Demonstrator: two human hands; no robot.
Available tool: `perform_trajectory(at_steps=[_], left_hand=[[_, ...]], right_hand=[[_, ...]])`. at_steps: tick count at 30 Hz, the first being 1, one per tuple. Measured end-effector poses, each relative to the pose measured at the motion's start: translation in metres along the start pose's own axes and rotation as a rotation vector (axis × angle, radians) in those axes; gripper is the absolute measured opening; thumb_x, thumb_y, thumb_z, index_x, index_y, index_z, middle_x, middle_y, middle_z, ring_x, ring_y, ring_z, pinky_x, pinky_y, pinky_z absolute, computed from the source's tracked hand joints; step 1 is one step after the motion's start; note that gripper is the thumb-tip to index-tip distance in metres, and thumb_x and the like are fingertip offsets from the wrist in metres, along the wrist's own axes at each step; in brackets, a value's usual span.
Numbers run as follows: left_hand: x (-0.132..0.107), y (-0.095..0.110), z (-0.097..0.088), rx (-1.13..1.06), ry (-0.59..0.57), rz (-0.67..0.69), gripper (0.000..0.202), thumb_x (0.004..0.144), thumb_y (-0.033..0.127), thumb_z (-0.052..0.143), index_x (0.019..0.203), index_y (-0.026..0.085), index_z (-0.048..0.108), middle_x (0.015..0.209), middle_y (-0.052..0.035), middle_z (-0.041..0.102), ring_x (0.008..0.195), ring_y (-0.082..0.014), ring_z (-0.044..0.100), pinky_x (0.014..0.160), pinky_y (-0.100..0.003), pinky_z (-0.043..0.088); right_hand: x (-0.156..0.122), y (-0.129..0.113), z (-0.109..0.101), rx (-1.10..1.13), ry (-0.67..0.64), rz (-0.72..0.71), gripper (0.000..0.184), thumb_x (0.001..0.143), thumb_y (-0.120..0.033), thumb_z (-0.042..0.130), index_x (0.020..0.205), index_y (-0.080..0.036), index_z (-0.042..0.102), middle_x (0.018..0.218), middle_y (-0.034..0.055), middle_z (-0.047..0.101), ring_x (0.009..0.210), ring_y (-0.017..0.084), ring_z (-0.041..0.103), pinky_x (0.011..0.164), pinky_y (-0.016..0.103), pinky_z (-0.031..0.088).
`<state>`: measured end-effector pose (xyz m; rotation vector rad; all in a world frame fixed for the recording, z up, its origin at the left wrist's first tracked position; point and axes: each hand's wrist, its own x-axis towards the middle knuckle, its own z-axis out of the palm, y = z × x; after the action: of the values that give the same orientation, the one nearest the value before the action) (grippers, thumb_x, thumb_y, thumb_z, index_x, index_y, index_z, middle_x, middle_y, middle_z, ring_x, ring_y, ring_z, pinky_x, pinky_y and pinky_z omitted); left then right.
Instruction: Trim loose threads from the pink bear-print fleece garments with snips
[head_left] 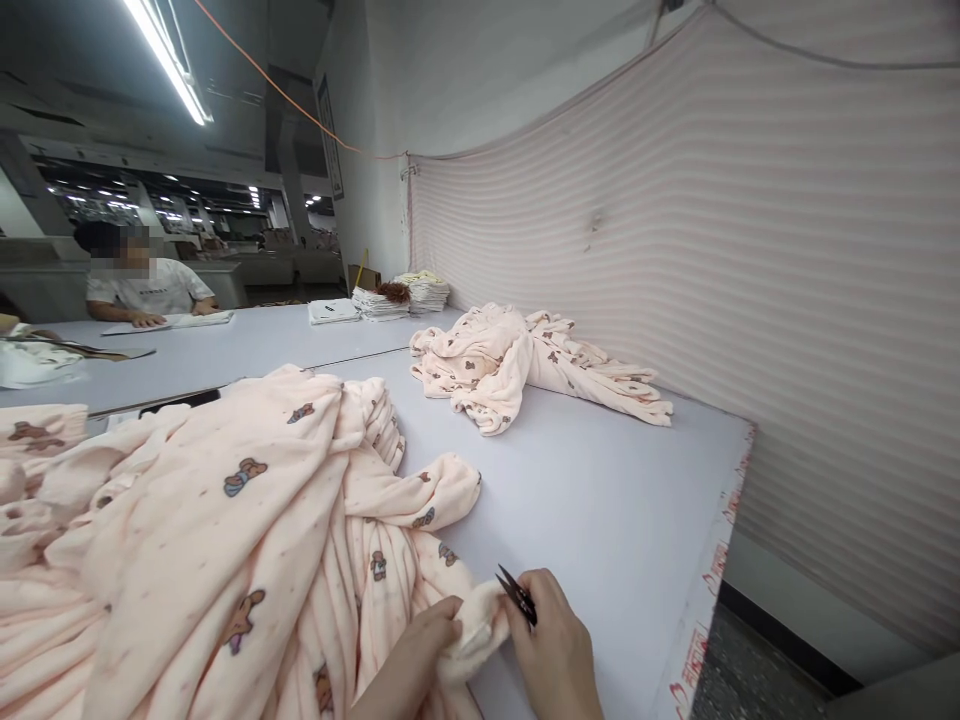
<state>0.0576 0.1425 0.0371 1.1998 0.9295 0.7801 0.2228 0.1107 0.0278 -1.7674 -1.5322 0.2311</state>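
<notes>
A large pale pink fleece garment printed with small brown bears lies heaped over the left and front of the table. My left hand is closed on a turned-up edge of it, where the whitish inner side shows. In my right hand are small black thread snips, their pointed blades angled up and to the left. The fingers of that hand also rest against the fabric edge. Whether they pinch it is hard to see.
Another heap of the same bear-print fleece lies farther back on the grey table. Stacks of folded cloth stand at the far end. A striped curtain hangs along the right. Across the table sits a person with hands on flat cloth.
</notes>
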Motion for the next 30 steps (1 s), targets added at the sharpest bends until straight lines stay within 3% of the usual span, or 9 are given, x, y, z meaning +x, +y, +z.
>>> perform_trajectory(at_steps=[2, 4, 7, 12, 16, 18, 23, 30], left_hand=[[0.001, 0.001, -0.003, -0.267, -0.030, -0.091, 0.017, 0.073, 0.027, 0.046, 0.076, 0.018, 0.060, 0.072, -0.0016, 0.065, 0.073, -0.0187, 0.061, 0.072, -0.030, 0.046], [0.001, 0.001, -0.007, -0.494, -0.078, -0.148, 0.018, 0.070, 0.027, 0.052, 0.081, 0.016, 0.062, 0.077, -0.0029, 0.068, 0.081, -0.0199, 0.062, 0.077, -0.029, 0.045], [-0.001, 0.000, -0.012, -0.636, -0.148, -0.150, 0.025, 0.066, 0.021, 0.056, 0.088, 0.014, 0.065, 0.080, -0.0041, 0.070, 0.090, -0.0218, 0.063, 0.082, -0.029, 0.044], [-0.008, 0.001, -0.017, -0.731, -0.147, -0.242, 0.026, 0.076, 0.024, 0.058, 0.096, 0.011, 0.068, 0.083, -0.0066, 0.073, 0.098, -0.0242, 0.063, 0.089, -0.031, 0.042], [-0.017, 0.006, -0.021, -0.712, -0.236, -0.200, 0.031, 0.086, 0.029, 0.051, 0.097, 0.006, 0.070, 0.086, -0.0109, 0.073, 0.099, -0.0256, 0.062, 0.091, -0.032, 0.041], [-0.020, 0.007, -0.023, -0.691, -0.254, -0.193, 0.032, 0.087, 0.028, 0.050, 0.097, 0.005, 0.070, 0.084, -0.0108, 0.073, 0.098, -0.0249, 0.063, 0.091, -0.031, 0.041], [-0.026, 0.005, -0.026, -0.724, -0.322, -0.180, 0.033, 0.088, 0.027, 0.047, 0.098, 0.006, 0.070, 0.084, -0.0109, 0.072, 0.095, -0.0241, 0.063, 0.089, -0.030, 0.041], [-0.039, 0.005, -0.026, -0.677, -0.329, -0.150, 0.033, 0.085, 0.030, 0.049, 0.093, 0.006, 0.071, 0.084, -0.0115, 0.072, 0.093, -0.0255, 0.062, 0.085, -0.031, 0.042]], right_hand=[[0.002, -0.004, -0.009, 0.100, -0.156, -0.014, 0.017, 0.088, -0.035, 0.053, 0.076, -0.023, 0.057, 0.076, -0.0018, 0.060, 0.070, 0.016, 0.062, 0.063, 0.024, 0.046], [-0.002, -0.007, -0.016, 0.199, -0.269, -0.043, 0.016, 0.086, -0.037, 0.057, 0.089, -0.025, 0.065, 0.081, -0.0010, 0.062, 0.073, 0.016, 0.064, 0.066, 0.023, 0.047], [-0.012, -0.012, -0.021, 0.226, -0.331, -0.083, 0.028, 0.088, -0.038, 0.053, 0.111, -0.028, 0.066, 0.088, 0.0015, 0.062, 0.076, 0.016, 0.064, 0.065, 0.022, 0.047], [-0.014, -0.019, -0.014, 0.232, -0.257, -0.038, 0.028, 0.091, -0.039, 0.049, 0.101, -0.026, 0.072, 0.083, 0.0038, 0.065, 0.076, 0.018, 0.063, 0.063, 0.024, 0.045], [-0.011, -0.021, -0.017, 0.465, -0.363, 0.058, 0.023, 0.085, -0.038, 0.059, 0.093, -0.025, 0.075, 0.082, 0.0040, 0.067, 0.080, 0.020, 0.064, 0.070, 0.026, 0.047], [-0.014, -0.021, -0.022, 0.523, -0.410, 0.003, 0.023, 0.083, -0.036, 0.062, 0.099, -0.025, 0.074, 0.086, 0.0046, 0.067, 0.083, 0.021, 0.064, 0.072, 0.028, 0.048], [-0.031, -0.030, -0.033, 0.264, -0.352, -0.226, 0.032, 0.086, -0.030, 0.059, 0.117, -0.026, 0.066, 0.093, 0.0053, 0.066, 0.083, 0.019, 0.065, 0.072, 0.027, 0.048], [-0.041, -0.048, -0.041, -0.055, -0.293, -0.295, 0.029, 0.088, -0.028, 0.058, 0.118, -0.028, 0.062, 0.095, 0.0031, 0.068, 0.084, 0.020, 0.064, 0.073, 0.029, 0.047]])
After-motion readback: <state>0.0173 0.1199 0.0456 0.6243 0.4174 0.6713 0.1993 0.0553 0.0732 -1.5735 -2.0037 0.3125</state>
